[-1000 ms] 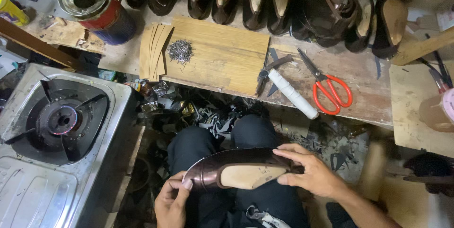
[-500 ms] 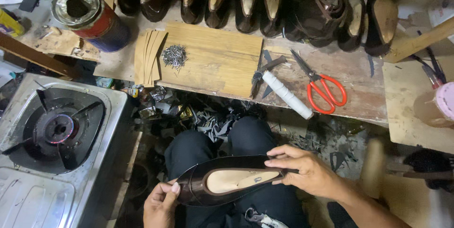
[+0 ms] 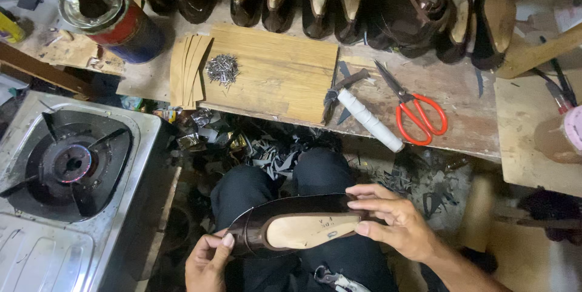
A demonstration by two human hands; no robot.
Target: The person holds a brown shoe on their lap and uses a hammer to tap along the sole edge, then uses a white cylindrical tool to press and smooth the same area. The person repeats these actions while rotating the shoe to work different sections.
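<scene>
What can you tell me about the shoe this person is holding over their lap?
The shoe is a dark brown, glossy upper that looks like leather, pulled over a pale last that looks like wood. It lies sole side up, toe toward the left hand, which pinches the toe. The right hand wraps the heel end. It sits above the dark trousers.

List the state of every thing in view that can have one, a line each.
Dark brown leather shoe on pale wooden last: sole up, held over the lap.
Left hand: pinching the toe.
Right hand: gripping the heel end.
Red-handled scissors: blades shut, lying flat.
Round metal tin: lid off.
Gas stove burner: no visible flame.
</scene>
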